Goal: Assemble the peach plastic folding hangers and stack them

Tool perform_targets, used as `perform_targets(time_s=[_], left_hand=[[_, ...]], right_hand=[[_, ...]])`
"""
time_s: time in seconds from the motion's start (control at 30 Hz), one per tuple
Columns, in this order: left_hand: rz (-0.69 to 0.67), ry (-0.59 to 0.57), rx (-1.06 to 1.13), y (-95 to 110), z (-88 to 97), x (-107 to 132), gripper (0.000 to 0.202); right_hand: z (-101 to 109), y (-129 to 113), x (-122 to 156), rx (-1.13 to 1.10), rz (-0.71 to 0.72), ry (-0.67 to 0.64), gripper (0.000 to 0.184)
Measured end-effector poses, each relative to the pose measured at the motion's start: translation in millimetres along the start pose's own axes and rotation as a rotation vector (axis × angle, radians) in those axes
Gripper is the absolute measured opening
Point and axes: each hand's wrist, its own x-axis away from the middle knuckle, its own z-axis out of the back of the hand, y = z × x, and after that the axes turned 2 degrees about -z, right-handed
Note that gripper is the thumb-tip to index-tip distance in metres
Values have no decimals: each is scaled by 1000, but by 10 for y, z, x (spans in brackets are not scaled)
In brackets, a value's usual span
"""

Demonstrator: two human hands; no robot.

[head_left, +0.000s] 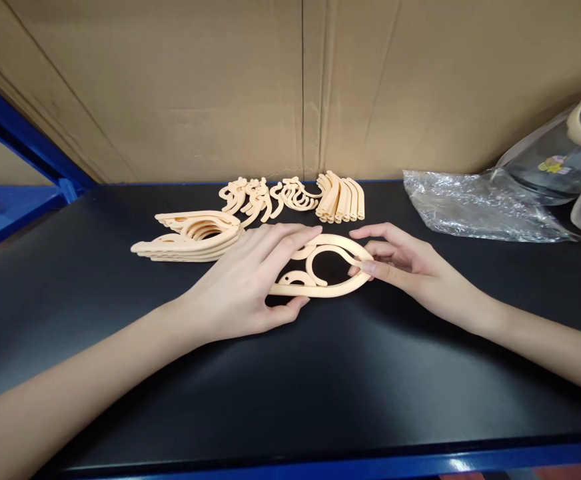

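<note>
A beige plastic folding hanger (338, 290), folded into a flat loop, lies on or just above the black tabletop between my hands. My left hand (250, 280) covers its left part, with the thumb at the near edge and the fingers along the far edge. At the rounded right end, my right hand (405, 263) pinches the loop between thumb and fingers. Just beyond my left hand is a stack of similar folded hangers (183, 253), partly hidden by that hand.
At the back of the black tabletop (290, 393) lie several small curved hook pieces (233, 193) and a row of bent arm pieces (340, 200). Crinkled clear plastic (475, 207) and a transparent bag (540, 167) sit at the right. Cardboard (195, 87) stands behind.
</note>
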Motion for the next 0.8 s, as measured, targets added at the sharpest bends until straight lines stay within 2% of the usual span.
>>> perform_targets(time_s=[0.1, 0.23, 0.57, 0.8], left_hand=[[4, -16, 9, 16, 2, 2, 63], [12, -23, 24, 24, -1, -3, 63], [-2, -6, -27, 63, -3, -3, 61], [-15, 20, -99, 101, 6, -1, 58]], right_hand=[[-2, -4, -9, -131, -66, -19, 40], [2, 7, -21, -224, -86, -35, 39], [16, -4, -7, -254, -127, -41, 40], [-7, -26, -16, -259, -64, -55, 23]])
